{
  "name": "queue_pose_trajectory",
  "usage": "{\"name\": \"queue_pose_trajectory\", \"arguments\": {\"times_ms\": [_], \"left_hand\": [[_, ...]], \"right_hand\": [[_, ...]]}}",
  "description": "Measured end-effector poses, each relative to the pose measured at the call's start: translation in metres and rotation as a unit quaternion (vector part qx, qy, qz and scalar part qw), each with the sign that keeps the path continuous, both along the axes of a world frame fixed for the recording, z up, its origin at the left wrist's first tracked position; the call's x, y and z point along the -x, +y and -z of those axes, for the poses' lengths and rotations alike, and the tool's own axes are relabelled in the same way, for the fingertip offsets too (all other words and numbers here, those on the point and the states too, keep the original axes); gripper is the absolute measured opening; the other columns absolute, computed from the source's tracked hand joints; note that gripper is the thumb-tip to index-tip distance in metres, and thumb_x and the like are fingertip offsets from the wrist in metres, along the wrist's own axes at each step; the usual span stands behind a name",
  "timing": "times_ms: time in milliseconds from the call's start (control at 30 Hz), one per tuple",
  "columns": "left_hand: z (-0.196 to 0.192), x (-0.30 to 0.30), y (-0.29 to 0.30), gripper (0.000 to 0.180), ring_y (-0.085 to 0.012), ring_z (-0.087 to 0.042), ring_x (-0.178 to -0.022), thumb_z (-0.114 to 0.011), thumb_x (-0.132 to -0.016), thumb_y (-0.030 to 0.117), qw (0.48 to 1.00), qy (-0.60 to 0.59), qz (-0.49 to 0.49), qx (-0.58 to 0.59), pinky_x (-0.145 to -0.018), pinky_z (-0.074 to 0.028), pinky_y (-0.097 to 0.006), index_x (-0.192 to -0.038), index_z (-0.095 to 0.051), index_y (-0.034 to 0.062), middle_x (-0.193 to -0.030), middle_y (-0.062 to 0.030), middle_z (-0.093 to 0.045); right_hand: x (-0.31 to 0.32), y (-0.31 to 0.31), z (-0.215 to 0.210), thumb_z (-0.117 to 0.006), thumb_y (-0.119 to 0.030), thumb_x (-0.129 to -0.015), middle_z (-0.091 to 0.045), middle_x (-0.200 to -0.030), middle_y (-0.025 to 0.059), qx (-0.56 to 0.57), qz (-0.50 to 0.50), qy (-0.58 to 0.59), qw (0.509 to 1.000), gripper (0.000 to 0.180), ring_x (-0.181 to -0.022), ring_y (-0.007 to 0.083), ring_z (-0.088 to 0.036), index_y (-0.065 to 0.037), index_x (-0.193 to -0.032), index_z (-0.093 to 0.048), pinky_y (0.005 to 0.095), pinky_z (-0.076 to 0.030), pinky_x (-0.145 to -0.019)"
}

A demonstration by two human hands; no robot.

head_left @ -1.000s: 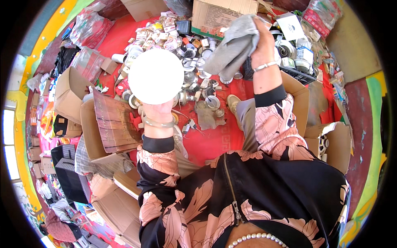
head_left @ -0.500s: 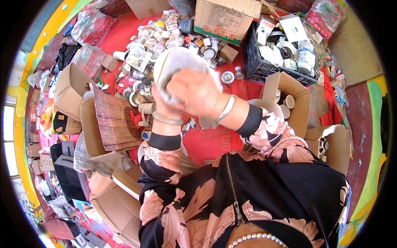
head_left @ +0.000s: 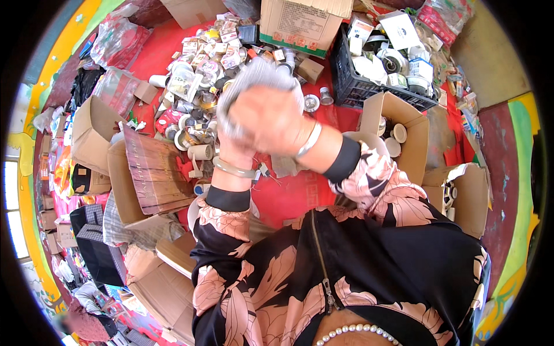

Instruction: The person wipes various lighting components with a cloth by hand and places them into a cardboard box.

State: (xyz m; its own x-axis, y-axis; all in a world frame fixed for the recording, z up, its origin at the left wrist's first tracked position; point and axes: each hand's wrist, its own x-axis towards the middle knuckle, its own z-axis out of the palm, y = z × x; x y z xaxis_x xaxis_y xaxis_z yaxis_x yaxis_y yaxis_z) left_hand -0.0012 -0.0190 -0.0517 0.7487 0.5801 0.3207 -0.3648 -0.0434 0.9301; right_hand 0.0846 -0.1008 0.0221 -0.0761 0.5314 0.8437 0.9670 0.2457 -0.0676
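Observation:
A whitish-grey cloth is bunched between my two hands, held up in front of me above the red floor covering. My right hand, blurred by motion, presses over the cloth with its fingers curled. Beneath and to the left, my left hand grips the cloth from the other side, mostly covered by it and by the right hand. Whether something lies inside the cloth is hidden. Beyond my hands spreads a pile of small boxes and round light fittings.
A black plastic crate full of fittings stands far right, beside a printed carton. An open cardboard box with round white pieces sits to the right. More open boxes line the left. A person is at the lower left.
My right hand has shifted slightly over the cloth, and the cloth's outline has changed. Both hands still hold it. The surroundings have slid a little left and up in view.

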Motion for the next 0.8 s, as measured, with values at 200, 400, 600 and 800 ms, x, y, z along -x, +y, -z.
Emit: {"name": "queue_pose_trajectory", "arguments": {"times_ms": [200,400,600,800], "left_hand": [[-0.022,-0.005,-0.004,0.045,-0.0278,-0.053,-0.109,-0.033,-0.093,0.032,0.888,-0.106,0.048,0.445,-0.089,-0.046,-0.041,-0.125,-0.043,0.0024,-0.124,-0.0153,-0.049],[0.000,0.000,0.009,0.043,-0.0296,-0.056,-0.104,-0.036,-0.092,0.030,0.997,0.000,-0.002,0.077,-0.087,-0.048,-0.042,-0.123,-0.047,0.0040,-0.118,-0.0157,-0.054],[-0.018,0.012,0.020,0.043,-0.0288,-0.048,-0.116,-0.039,-0.092,0.033,0.811,-0.219,0.192,0.507,-0.095,-0.042,-0.045,-0.127,-0.045,0.0087,-0.127,-0.0109,-0.049],[-0.033,0.006,0.022,0.041,-0.0266,-0.049,-0.114,-0.045,-0.090,0.028,0.983,-0.036,-0.093,0.153,-0.093,-0.042,-0.042,-0.125,-0.046,0.0071,-0.123,-0.0109,-0.051]], "right_hand": [[-0.021,0.002,0.005,-0.071,-0.028,-0.068,-0.057,-0.068,0.0109,0.065,0.150,0.106,0.981,0.026,-0.058,0.0263,-0.057,-0.007,-0.074,-0.056,0.0350,-0.048,-0.052],[-0.020,0.011,0.009,-0.069,-0.026,-0.065,-0.057,-0.078,0.0080,-0.004,0.091,0.016,0.996,0.024,-0.069,0.0262,-0.059,-0.011,-0.077,-0.055,0.0355,-0.049,-0.061],[-0.144,-0.006,0.007,-0.054,-0.023,-0.085,-0.063,-0.074,0.0123,-0.037,0.241,0.579,0.778,0.027,-0.067,0.0193,-0.061,0.000,-0.098,-0.059,0.0322,-0.047,-0.055],[-0.128,0.001,0.016,-0.059,-0.022,-0.084,-0.062,-0.084,0.0062,-0.124,-0.005,0.689,0.714,0.027,-0.073,0.0124,-0.057,0.004,-0.092,-0.060,0.0257,-0.045,-0.066]]}}
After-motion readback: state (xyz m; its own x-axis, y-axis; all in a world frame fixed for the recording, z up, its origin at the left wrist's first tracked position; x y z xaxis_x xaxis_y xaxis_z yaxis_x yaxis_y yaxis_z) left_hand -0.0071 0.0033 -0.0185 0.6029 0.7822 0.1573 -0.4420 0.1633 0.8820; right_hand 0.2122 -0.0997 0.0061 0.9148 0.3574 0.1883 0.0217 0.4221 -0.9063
